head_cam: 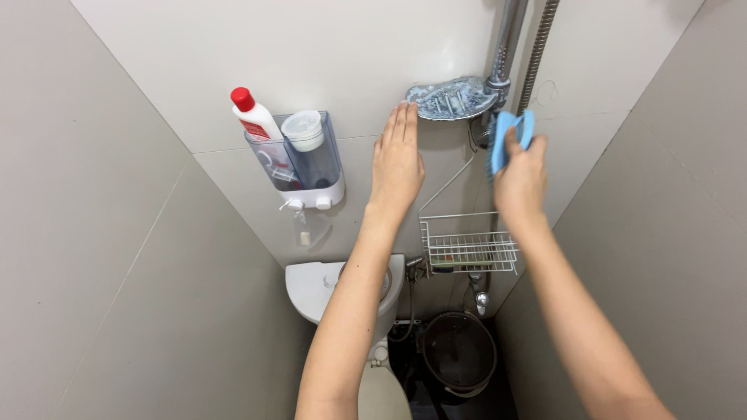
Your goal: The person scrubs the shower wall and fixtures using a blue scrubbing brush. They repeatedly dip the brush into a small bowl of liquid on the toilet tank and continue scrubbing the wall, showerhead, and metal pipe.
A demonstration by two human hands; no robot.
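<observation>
Our left hand lies flat and open against the wall tile; our right hand grips a blue brush by the soap dish.

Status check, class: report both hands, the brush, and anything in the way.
Left hand flat on wall, fingertips at soap dish. Right hand grips blue brush by shower pipe. Wire basket below.

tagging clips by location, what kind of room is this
Most likely a small tiled bathroom: a toilet cistern below, a shower pipe with a soap dish, and a wall-mounted soap dispenser.
</observation>
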